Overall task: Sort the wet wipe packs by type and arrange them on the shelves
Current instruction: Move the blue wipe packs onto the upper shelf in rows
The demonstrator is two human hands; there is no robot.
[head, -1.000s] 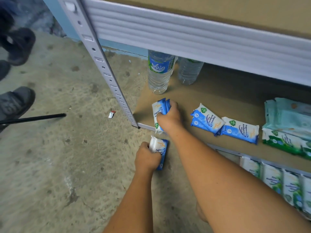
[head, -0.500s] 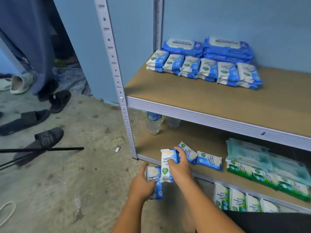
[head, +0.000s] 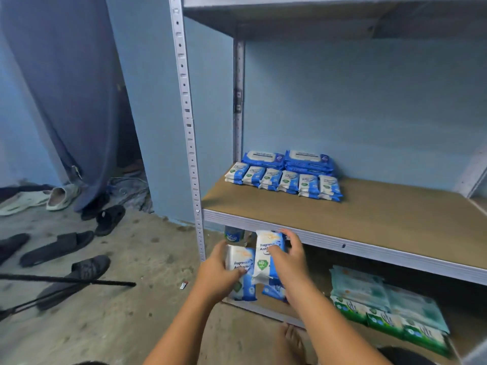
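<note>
Packs of wet wipes are filling both hands at the lower centre of the frame. The left hand (head: pixel 214 272) is gripping a white-and-blue pack (head: pixel 241 262) by its left edge, with the thumb lying across the front and the fingers curled behind. The right hand (head: pixel 288 262) is clutching a second pack (head: pixel 264 255) of the same print. This one is standing upright, with the fingers wrapping its right side, and it is overlapping the right edge of the first. More blue wrapping (head: pixel 274 289) is showing just below the right hand; whether that hand is holding it too, I cannot tell.

Both held packs are hanging in front of the grey front lip of the middle shelf (head: pixel 382 222), slightly below its brown board. Further back on that board, above the hands in the frame, a row of small white-and-blue packs (head: pixel 284 183) is lying side by side. Larger blue packs (head: pixel 287 159) are sitting stacked right behind the row, against the blue wall.

At the lower right, green-edged packs (head: pixel 382 316) are lining the front of the lower shelf, with pale teal packs (head: pixel 369 285) lying behind them. A water bottle (head: pixel 233 235) is peeking out under the middle shelf, just above the left hand. Dark slippers (head: pixel 60 246) and a black rod (head: pixel 66 279) are lying on the concrete floor at the left.
</note>
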